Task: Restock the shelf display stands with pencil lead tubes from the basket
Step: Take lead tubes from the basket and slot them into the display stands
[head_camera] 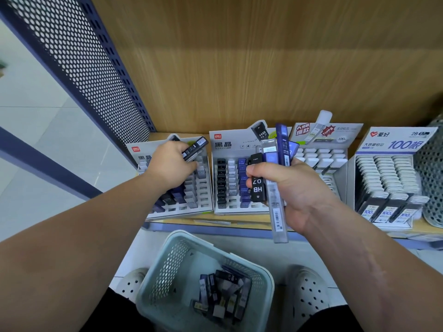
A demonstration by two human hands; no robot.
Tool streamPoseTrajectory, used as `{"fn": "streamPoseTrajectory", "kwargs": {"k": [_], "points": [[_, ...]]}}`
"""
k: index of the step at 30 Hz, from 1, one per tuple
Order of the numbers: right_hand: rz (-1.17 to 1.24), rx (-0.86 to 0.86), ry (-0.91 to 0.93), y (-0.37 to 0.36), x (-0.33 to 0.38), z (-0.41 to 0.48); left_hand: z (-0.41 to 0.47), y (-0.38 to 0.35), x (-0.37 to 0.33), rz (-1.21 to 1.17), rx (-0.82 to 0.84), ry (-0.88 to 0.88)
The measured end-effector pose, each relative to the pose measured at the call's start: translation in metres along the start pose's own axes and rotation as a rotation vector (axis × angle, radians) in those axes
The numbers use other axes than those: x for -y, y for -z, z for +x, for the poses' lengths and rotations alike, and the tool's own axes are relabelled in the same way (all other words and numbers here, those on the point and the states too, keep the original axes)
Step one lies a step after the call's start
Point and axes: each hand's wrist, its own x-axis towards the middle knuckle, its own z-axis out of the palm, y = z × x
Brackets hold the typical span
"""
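Gripping a tube (194, 147), left hand (171, 164) over stand (178, 209)

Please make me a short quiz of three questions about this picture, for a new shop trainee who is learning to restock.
1. True or false: the left hand holds a dark tube over the leftmost display stand.
2. What does the right hand grip? A) one eraser B) a bundle of tubes C) nothing
3. Fill in: the black tube in that bundle reads HB ___.
Key: 1 true; 2 B; 3 0.7
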Motion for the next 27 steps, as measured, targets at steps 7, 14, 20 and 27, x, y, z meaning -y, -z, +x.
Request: {"fn": "streamPoseTrajectory", "kwargs": {"k": [7,14,20,27], "points": [[0.001,-0.006,-0.004,0.000,-0.001,-0.002,-0.004,-0.003,-0.006,-0.350,0.159,0.063],[-0.007,-0.007,-0.002,0.002,-0.001,-0.001,-0.006,-0.004,0.002,-0.123,0.068,-0.007],[-0.017,-0.007,-0.007,0.000,-0.001,-0.001,-0.003,-0.002,0.001,-0.476,0.110,0.135],[0.001,-0.006,-0.009,0.003,-0.002,-0.001,-0.001,-0.010,-0.001,-0.519,0.143,0.226]]}}
